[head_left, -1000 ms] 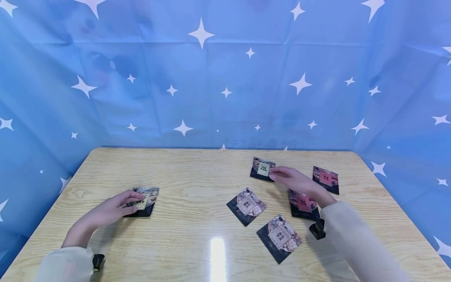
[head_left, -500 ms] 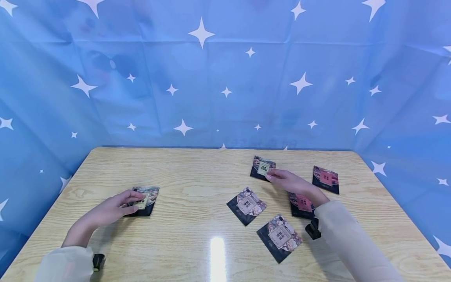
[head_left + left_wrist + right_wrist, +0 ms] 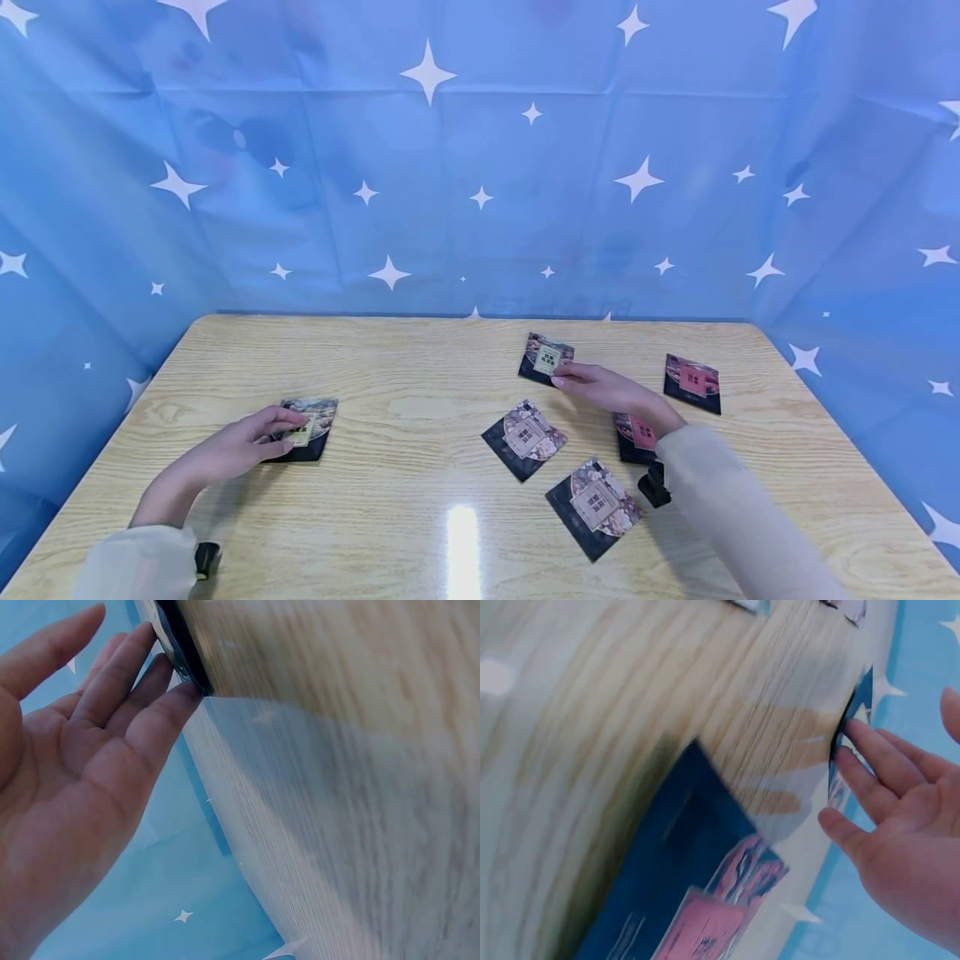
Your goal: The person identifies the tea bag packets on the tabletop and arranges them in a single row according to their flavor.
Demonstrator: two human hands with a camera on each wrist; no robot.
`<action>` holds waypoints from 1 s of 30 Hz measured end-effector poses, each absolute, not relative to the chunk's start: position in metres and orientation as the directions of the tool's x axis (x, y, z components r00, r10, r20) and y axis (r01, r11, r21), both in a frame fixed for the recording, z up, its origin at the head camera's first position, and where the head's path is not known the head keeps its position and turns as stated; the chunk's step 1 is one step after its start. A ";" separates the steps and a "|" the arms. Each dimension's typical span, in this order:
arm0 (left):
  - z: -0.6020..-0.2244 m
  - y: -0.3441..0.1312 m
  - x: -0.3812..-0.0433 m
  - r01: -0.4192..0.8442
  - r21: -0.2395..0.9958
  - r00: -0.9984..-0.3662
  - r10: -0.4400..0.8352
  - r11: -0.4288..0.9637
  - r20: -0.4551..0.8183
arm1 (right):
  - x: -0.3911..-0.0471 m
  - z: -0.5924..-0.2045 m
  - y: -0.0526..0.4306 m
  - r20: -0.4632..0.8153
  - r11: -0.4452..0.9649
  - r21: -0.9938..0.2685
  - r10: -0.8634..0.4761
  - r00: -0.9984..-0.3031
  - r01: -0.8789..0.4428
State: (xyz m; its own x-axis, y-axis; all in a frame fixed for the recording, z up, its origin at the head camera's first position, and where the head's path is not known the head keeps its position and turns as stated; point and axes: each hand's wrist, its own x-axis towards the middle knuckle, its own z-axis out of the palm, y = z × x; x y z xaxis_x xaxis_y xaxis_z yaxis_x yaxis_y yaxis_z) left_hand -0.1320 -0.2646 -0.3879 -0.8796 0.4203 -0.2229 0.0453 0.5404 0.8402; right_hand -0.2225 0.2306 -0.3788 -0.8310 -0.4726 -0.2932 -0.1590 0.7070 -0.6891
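one table (image 3: 405, 375) holds two green-labelled packets (image 3: 321, 427) (image 3: 536, 360), two red-labelled packets (image 3: 692, 380) (image 3: 636, 435) toward the right edge, and two mauve-labelled packets (image 3: 525, 439) (image 3: 595, 507). the left hand (image 3: 238, 445), unclenched, touches one green-labelled packet toward the left edge; the right hand (image 3: 606, 388), also unclenched, touches the other near the far edge.

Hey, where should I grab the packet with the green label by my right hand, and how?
Probably pinch the green-label packet at its right edge, coming from the right. It looks thin and appears to lie flat, so an edge offers the best hold, and your right hand touches it on that side.
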 end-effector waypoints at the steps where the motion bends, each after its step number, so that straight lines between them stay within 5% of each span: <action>1: -0.388 -0.265 -0.132 0.045 0.839 -0.880 0.419 0.542 -0.224 | -0.223 -0.379 0.228 -0.292 0.705 -0.690 -0.476 -0.830 -0.161; 30: -0.389 -0.264 -0.132 0.050 0.840 -0.881 0.419 0.540 -0.218 | -0.220 -0.380 0.146 -0.320 0.644 -0.735 -0.605 -0.729 -0.212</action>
